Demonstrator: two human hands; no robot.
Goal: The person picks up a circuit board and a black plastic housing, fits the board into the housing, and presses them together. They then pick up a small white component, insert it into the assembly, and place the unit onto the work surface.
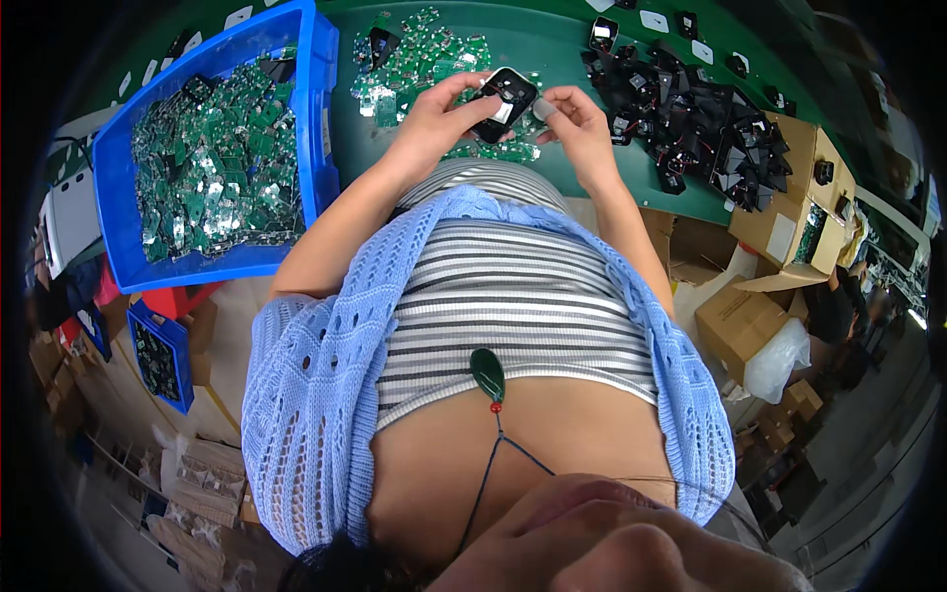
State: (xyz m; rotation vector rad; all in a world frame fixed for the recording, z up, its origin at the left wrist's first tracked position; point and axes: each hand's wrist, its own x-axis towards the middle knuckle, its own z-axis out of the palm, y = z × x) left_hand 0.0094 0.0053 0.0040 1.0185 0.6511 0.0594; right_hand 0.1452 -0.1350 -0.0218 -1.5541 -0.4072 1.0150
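The person is sitting at a green surface (552, 44) and holding a small black part (504, 102) up in front of the body, just above the near edge of the surface. The left hand (439, 118) is wrapping its grip around the left side of the black part, with the thumb lying along the top and the fingers curling under it. The right hand (577, 123) is touching the right side of the same part; its fingers are closing in a pinch, and one fingertip is wearing a pale cover. The black part is rounded, with a shiny white patch in the middle (I cannot tell what the patch is).

Right behind the hands, a loose pile of small green boards (419, 59) is lying on the surface. To the person's left, a big blue bin (318, 109) is sitting full of the same kind of green boards. To the right, a heap of black parts (695, 113) is spreading over the surface, close to the right hand but not touching it. Past that heap, open brown cardboard boxes (789, 222) are standing beside the surface. A smaller blue box (163, 355) is sitting lower down on the left.
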